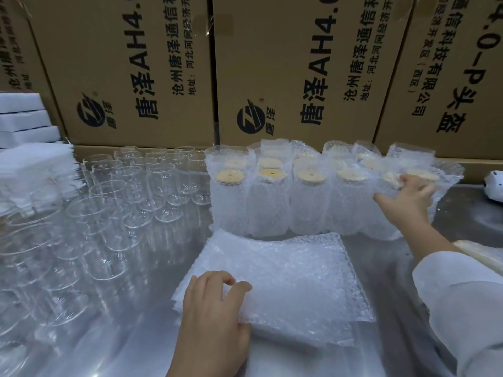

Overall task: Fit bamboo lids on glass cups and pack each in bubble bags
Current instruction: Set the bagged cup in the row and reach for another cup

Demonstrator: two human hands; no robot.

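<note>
Cardboard boxes (136, 63) behind, left fingers (219, 278) pinching bubble bag (285, 281), right fingers (408, 180) gripping bagged cup (379, 223)

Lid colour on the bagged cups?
Pale yellow-tan lids, each with a small dark centre hole. The head view shows them best.

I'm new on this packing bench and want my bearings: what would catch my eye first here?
Rows of bagged cups with bamboo lids stand mid-table, before tall printed cardboard boxes. Bare glass cups crowd the left side. In front, the left grip pinches the top of a flat stack of bubble bags, while the right grip touches the rightmost bagged cup.
</note>
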